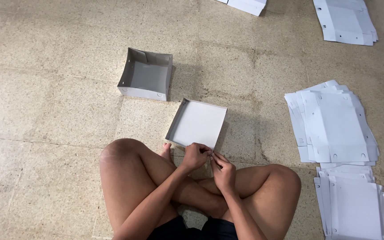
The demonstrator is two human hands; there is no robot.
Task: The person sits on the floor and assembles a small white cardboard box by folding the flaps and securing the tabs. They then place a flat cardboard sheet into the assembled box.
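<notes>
One deeper box (pixel 145 75) stands folded; left hand (pixel 194 155) and right hand (pixel 223 171) pinch the shallow tray's (pixel 197 123) near edge, flat blanks (pixel 334 124) stacked right.

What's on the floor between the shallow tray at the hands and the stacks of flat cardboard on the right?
Nothing: in the head view, only bare speckled floor separates the shallow tray from the flat cardboard stacks.

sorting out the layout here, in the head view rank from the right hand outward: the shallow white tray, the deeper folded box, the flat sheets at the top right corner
1. shallow white tray, touching the right hand
2. deeper folded box, up and left
3. flat sheets, top right corner
</notes>
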